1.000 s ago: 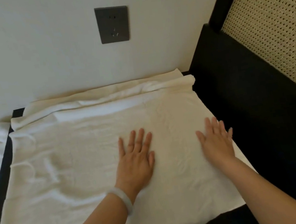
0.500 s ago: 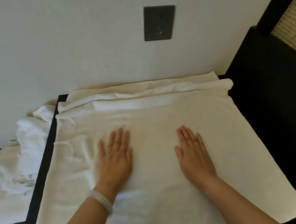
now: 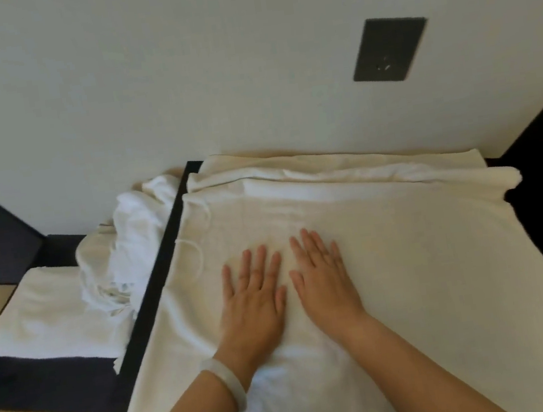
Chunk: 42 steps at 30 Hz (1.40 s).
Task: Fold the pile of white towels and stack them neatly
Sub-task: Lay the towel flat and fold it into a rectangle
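Our left hand and right hand press flat, fingers straight, mid-tabletop on the towel. It's likely soft, light and limp, so we'd pinch its corners.

L hand + R hand flat, side by side on spread white towel; crumpled towels at left.
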Motion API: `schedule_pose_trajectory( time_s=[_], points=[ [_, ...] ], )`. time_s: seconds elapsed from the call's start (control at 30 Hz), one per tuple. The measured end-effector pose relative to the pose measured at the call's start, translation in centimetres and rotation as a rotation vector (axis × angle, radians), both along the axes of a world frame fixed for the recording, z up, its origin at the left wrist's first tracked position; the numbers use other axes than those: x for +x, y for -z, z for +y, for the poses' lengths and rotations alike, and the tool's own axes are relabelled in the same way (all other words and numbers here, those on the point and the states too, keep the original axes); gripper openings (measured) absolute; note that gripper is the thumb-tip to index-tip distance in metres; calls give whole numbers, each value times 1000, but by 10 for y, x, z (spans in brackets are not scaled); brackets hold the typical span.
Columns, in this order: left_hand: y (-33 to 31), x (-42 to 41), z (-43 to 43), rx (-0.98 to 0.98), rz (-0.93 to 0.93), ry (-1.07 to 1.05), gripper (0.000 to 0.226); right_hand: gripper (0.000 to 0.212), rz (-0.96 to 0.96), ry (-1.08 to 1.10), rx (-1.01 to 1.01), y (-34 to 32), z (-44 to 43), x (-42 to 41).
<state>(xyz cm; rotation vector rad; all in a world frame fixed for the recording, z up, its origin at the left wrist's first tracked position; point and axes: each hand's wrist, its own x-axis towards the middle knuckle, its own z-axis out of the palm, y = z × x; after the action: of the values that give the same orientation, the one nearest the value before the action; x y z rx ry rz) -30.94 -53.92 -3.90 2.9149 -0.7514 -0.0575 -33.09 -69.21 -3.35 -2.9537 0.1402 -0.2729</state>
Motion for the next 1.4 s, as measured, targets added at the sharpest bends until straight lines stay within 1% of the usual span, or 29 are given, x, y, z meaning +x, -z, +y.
schedule_pose_trajectory(
  time_s=[0.07, 0.13, 0.2, 0.27, 0.37, 0.4, 0.43, 0.47, 0.5, 0.57, 0.6, 0.63, 0.67, 0.73, 0.77, 0.8, 0.87, 0.93, 0.97, 1.0, 1.13, 1.27, 1.4],
  points=[
    [1, 1, 1, -1, 3, 11, 57, 57, 45, -37, 6, 3, 15, 13],
    [1, 9, 17, -17, 17, -33, 57, 58, 57, -41, -19, 11, 16, 16],
    [-3, 25, 47, -42, 33, -141, 60, 60, 48, -44, -29, 16, 13, 15],
    [-5, 44, 81, -16, 54, -254, 60, 60, 42, -44, -33, 16, 14, 16],
    [-16, 65, 116, -36, 179, -538, 61, 61, 56, -40, -36, 15, 16, 16],
    [-18, 65, 117, -20, 170, -594, 63, 61, 57, -41, -38, 15, 16, 16],
    [-20, 59, 108, 3, 102, -581, 64, 61, 56, -41, -40, 14, 16, 16],
    [-21, 45, 93, -7, -8, -504, 64, 61, 56, -40, -40, 15, 15, 16],
    [-21, 26, 74, -43, -50, -365, 63, 61, 57, -39, -34, 15, 15, 16],
    [-9, -16, 45, -36, -47, -72, 61, 61, 61, -55, -14, 15, 16, 17],
    [-5, -25, 43, -14, -31, -26, 60, 60, 60, -74, 1, 14, 16, 17],
    [-1, -24, 48, -17, -5, -63, 59, 60, 50, -88, 15, 13, 15, 15],
    [1, -18, 58, -37, 4, -164, 60, 60, 32, -85, 26, 11, 11, 11],
    [-1, -1, 81, -27, -5, -381, 67, 63, 18, -26, 40, 6, -4, -11],
    [-4, 4, 88, -15, 10, -433, 70, 68, 14, 19, 37, 3, -13, -27],
    [-7, 2, 87, -19, 6, -414, 70, 70, 6, 65, 20, 2, -26, -45],
    [-14, -14, 73, -13, 0, -232, 67, 69, 56, 181, -13, 1, -53, -81],
    [-9, -38, 58, 17, 4, -70, 65, 74, 214, 311, -30, 0, -77, -108],
    [-6, -43, 55, 30, 22, -51, 65, 74, 288, 345, -39, 1, -86, -115],
    [-4, -43, 53, 42, 37, -66, 65, 72, 322, 356, -39, 3, -92, -119],
    [-5, -10, 48, 76, 58, -90, 67, 67, 340, 329, -17, -1, -99, -102],
    [-10, 48, 29, 101, 104, -135, 74, 68, 354, 307, 11, -6, -119, -46],
    [-10, 116, 4, 85, 127, -146, 67, 63, 390, 324, 9, -9, -135, 17]
  ],
)
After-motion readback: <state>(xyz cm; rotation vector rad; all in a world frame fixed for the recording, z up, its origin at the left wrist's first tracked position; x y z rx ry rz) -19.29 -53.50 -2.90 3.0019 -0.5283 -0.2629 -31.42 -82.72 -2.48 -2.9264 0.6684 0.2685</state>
